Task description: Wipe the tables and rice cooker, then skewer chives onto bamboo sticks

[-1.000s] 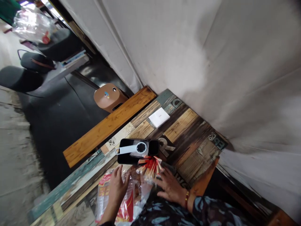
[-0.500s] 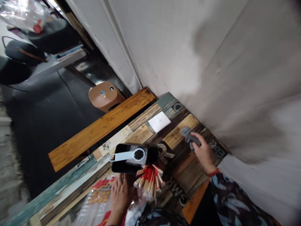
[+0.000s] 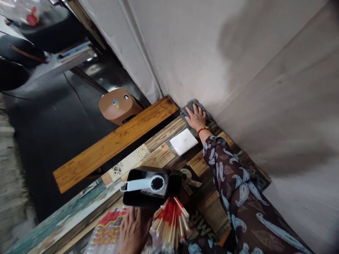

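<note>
My right hand lies with its fingers spread flat on a grey cloth, pressing it on the far corner of the table by the wall. At the near edge of a black container is my left hand, its fingers stretched out and their tips partly hidden. In that container sits a light-blue-handled tool with a round dark dial. Wrapped chopsticks with red paper ends stand just right of my left hand. A clear plastic pack with red and gold print lies to its left.
A white booklet or box lies on the patterned table below my right hand. A wooden bench runs along the far side, with a brown stool behind it. The pale wall borders the table's right side.
My right hand has carried the grey cloth from the table's right side to the far corner, and its fingers have spread flat over it. My left hand stays by the container.
</note>
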Demonstrator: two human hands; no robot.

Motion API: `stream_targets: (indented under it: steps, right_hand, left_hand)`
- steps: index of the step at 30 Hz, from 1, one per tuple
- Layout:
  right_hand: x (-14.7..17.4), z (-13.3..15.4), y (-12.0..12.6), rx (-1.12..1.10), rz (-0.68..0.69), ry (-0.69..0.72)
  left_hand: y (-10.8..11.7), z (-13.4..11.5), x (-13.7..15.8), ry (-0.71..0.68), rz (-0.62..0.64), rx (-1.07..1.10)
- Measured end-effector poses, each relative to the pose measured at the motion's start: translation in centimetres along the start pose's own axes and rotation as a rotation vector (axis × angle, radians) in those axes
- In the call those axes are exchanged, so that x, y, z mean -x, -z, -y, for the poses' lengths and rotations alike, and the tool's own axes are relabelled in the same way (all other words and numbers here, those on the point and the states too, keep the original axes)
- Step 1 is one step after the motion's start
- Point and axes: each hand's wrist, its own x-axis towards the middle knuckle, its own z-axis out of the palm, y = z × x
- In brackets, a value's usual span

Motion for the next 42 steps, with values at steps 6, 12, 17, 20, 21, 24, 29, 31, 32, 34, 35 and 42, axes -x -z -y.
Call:
stream_targets:
  steps: [6,12,17,20,21,24,29,31,32,34,35,42]
  right_hand:
    - [9.8,-5.0,1.1,0.061,-0.041,-0.042]
    - [29.1,-13.4,3.4,0.206,-0.025,-0.327]
    - [38.0,-13.4,4.5,0.238,-0.11,-0.507]
    - [41.3,-8.9,3.5,0.206,-0.103,-0.479]
    - [42.7,-6.7,3.0,0.189,-0.083,-0.443]
    - [48.2,1.2,1.0,0.098,0.015,-0.266]
    - [56.8,12.5,-1.3,-0.286,0.136,0.183]
    - [57.1,13.8,-1.0,-0.376,0.115,0.27]
    - [56.4,13.5,-0.5,-0.386,0.091,0.258]
    - [53.5,10.9,1.2,-0.369,0.024,0.155]
    - [51.4,9.0,2.2,-0.351,-0.018,0.081]
    - [34.0,-2.5,5.9,-0.21,-0.047,-0.131]
  left_hand:
    - [-0.7,0.8,0.1,-0.053,-0.072,-0.053]
    - [-2.6,1.7,0.1,-0.097,-0.213,0.014]
    - [-3.6,2.3,0.2,-0.153,-0.265,0.097]
    - [-3.6,2.6,0.2,-0.158,-0.264,0.145]
    - [-3.6,2.7,0.2,-0.164,-0.268,0.159]
    - [-3.8,3.3,0.7,-0.228,-0.306,0.217]
    - [-5.1,5.5,2.9,-0.372,-0.432,0.344]
    - [-5.5,6.6,4.0,-0.414,-0.506,0.397]
    - [-5.6,7.2,4.6,-0.423,-0.542,0.428]
    - [-5.5,8.2,5.4,-0.416,-0.594,0.514]
    - [-5.3,8.7,5.6,-0.399,-0.603,0.571]
    - [-2.5,8.0,4.3,-0.06,-0.305,1.241]
